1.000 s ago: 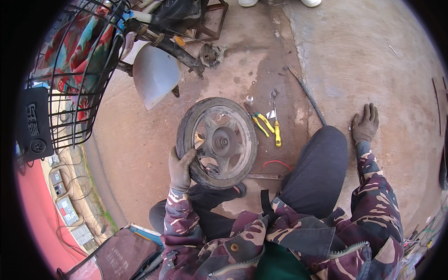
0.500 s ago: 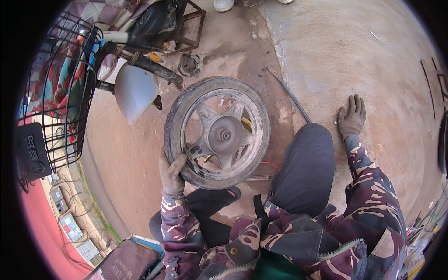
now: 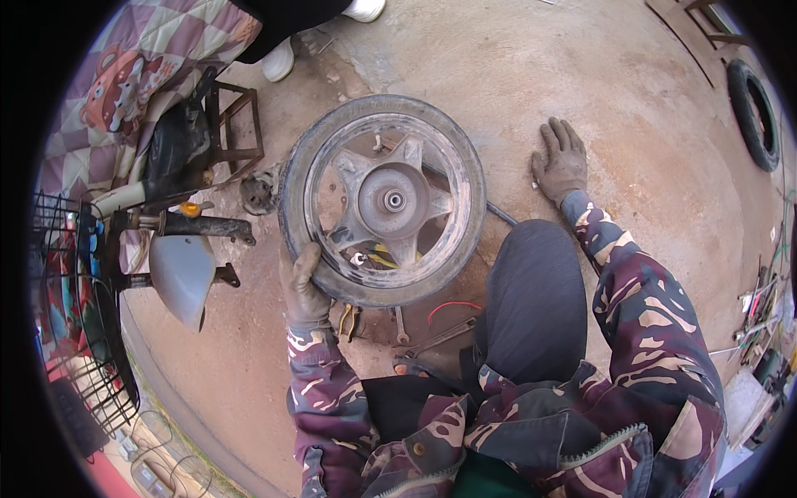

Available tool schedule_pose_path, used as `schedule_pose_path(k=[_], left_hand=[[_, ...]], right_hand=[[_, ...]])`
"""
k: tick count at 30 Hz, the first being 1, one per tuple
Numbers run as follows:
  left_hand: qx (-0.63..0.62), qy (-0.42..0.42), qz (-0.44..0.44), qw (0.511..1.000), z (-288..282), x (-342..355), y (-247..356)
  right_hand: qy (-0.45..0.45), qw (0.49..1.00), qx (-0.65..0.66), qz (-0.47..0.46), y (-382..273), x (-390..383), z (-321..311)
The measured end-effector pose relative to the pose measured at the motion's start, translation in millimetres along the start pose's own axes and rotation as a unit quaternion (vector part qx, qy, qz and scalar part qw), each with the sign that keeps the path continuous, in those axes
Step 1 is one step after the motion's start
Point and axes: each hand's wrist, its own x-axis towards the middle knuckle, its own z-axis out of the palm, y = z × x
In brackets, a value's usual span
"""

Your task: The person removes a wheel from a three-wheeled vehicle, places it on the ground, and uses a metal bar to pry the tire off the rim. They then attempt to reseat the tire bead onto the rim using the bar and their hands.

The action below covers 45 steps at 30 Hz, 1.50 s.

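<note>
My left hand [image 3: 305,286], in a grey work glove, grips the lower left edge of a scooter wheel [image 3: 394,199]. Its thumb lies on the worn tyre's side and the other fingers are hidden behind it. The wheel has a dusty five-spoke metal rim with a round hub facing me. To the right, my gloved right hand [image 3: 561,162] is flat on the floor with its fingers outstretched, holding nothing. Partly under the wheel lie yellow-handled pliers [image 3: 349,321] and a wrench [image 3: 401,326]. A longer wrench-like tool [image 3: 448,334] lies beside my foot, near a red cord [image 3: 451,304].
At the left stands a scooter's bare fork [image 3: 207,224] with a silver mudguard [image 3: 181,278] and a wire basket [image 3: 70,282]. A metal stand [image 3: 237,120] is behind it. Another person's white shoe [image 3: 279,61] is at the back. A loose tyre [image 3: 753,114] lies far right, with tools [image 3: 760,303] nearer.
My view has turned, shifting the surroundings. The wheel now faces me more squarely, and pliers and a wrench show below it. My left hand keeps its grip; the right stays flat on the floor.
</note>
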Motion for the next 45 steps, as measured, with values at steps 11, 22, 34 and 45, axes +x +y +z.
schedule_pose_path(k=[11, 22, 34, 45], left_hand=[[-0.091, -0.035, -0.040, 0.994, 56, 100, -76], [-0.067, -0.043, -0.070, 0.994, 15, 90, -126], [-0.030, -0.093, -0.060, 0.993, -11, 75, -158], [0.040, -0.131, -0.038, 0.990, -17, 44, -178]], right_hand=[[-0.015, 1.000, 0.020, 0.012, 3, 0, 2], [-0.014, 1.000, 0.001, 0.008, 4, 2, 8], [-0.003, 1.000, 0.003, 0.025, 0, -1, 7], [0.012, 1.000, 0.002, 0.026, 0, -2, 9]])
